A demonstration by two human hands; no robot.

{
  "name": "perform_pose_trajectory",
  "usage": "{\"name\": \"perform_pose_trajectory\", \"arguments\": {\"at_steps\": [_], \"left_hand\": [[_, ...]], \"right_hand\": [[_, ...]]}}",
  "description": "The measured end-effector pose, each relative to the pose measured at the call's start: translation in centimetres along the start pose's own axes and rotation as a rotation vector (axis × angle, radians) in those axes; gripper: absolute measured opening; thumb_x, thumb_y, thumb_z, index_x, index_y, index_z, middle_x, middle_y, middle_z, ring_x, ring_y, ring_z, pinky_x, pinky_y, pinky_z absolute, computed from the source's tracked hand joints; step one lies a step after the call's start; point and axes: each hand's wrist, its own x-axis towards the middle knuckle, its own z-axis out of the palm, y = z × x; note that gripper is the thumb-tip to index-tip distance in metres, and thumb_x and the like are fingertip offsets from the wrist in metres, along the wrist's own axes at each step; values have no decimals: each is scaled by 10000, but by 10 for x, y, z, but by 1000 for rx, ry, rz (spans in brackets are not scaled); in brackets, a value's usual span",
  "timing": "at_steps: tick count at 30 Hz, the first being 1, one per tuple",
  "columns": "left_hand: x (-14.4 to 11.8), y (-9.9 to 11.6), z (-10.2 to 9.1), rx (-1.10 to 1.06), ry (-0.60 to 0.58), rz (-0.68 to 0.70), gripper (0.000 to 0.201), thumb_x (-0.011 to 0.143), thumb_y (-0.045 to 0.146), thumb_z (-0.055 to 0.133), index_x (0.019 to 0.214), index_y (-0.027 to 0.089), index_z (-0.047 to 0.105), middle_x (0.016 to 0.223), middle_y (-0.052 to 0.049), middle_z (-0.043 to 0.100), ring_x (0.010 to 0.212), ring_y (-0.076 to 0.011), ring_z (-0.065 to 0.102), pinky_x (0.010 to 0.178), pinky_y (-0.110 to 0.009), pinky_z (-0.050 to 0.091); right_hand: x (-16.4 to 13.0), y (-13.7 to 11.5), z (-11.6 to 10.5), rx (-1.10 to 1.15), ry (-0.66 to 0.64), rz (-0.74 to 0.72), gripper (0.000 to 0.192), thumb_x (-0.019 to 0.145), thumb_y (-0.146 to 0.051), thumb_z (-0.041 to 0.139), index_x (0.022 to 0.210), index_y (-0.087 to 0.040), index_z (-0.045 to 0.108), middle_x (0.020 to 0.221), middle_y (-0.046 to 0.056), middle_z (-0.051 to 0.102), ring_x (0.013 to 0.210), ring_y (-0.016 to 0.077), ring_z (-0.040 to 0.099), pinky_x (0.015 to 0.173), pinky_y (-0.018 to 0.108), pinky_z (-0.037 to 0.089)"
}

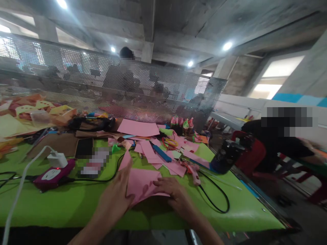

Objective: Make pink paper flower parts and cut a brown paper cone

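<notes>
A sheet of pink paper (143, 180) is held low over the green table, its near edge curved and raised. My left hand (116, 190) grips its left side, with the thumb at the lower corner and the fingers pointing up and away. On the right side, my right hand (173, 192) has its fingers on top of the sheet; the thumb sits below, near the paper's edge. Finger shadows fall across the sheet. Just past my left fingers a narrow pink strip (124, 162) lies at a slant.
Pink paper scraps (176, 166), a blue tool (162, 153) and a pink glue gun (194, 175) with a black cord lie beyond. A purple power strip (55, 174) and a phone (84, 148) are left. A dark jug (226, 154) stands right, near a seated person (278, 146).
</notes>
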Motion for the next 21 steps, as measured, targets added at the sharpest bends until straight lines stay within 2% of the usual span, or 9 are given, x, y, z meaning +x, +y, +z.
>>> {"name": "perform_pose_trajectory", "arguments": {"at_steps": [2,4,5,8,11,14,16,18,21], "left_hand": [[-6,-4,-6,152,-85,181,773,689,77,574,1386,373,419,1485,-25,404,1383,-301,313,1083,-488,299],[-11,-7,-10,180,-275,345,629,759,82,541,1277,437,536,1446,34,459,1364,-255,360,1126,-475,237],[-12,-9,-13,163,-373,381,549,810,116,522,1236,459,566,1407,50,505,1338,-233,405,1134,-470,225],[-15,-12,-20,101,-532,354,371,916,295,470,1218,488,565,1357,61,556,1296,-210,464,1148,-485,186],[-16,-13,-26,55,-570,352,414,855,465,563,1268,463,532,1412,30,502,1310,-246,442,1154,-480,173],[-15,-16,-23,35,-524,326,505,746,549,657,1227,408,596,1380,-6,538,1271,-292,474,1126,-459,256],[-14,-19,-15,26,-410,238,362,811,530,579,1115,359,675,1268,-22,627,1192,-288,538,1064,-431,351],[-11,-22,-4,21,-286,126,311,882,472,471,962,299,717,1072,-45,711,1024,-268,624,941,-391,447],[-8,-21,8,44,-132,-15,279,872,436,474,824,251,677,836,-50,725,810,-251,655,773,-359,488]], "right_hand": [[-7,3,1,86,-31,0,491,705,-38,469,1028,-307,723,1137,15,705,1122,208,600,1012,394,405],[-13,6,2,184,-39,16,460,735,-43,480,1032,-297,723,1123,21,710,1109,203,608,1012,382,412],[-16,6,2,227,-34,34,444,742,-46,490,1027,-291,726,1118,24,711,1115,206,604,1017,383,409],[-23,6,1,319,3,130,384,753,-61,521,983,-276,740,1089,33,718,1114,221,601,1006,389,418],[-23,4,1,346,34,231,289,798,-125,565,968,-277,742,1038,36,726,1022,232,636,935,372,459],[-17,5,2,295,31,293,189,844,-219,595,951,-280,739,958,24,734,906,228,657,832,335,484],[-11,6,3,251,30,324,165,875,-271,576,914,-269,736,880,17,732,823,221,655,752,307,483],[-4,6,3,202,46,364,186,897,-316,551,869,-252,723,796,11,714,738,211,642,672,286,469],[5,2,1,114,68,391,171,904,-321,540,951,-246,686,832,15,709,743,211,641,653,279,465]]}}
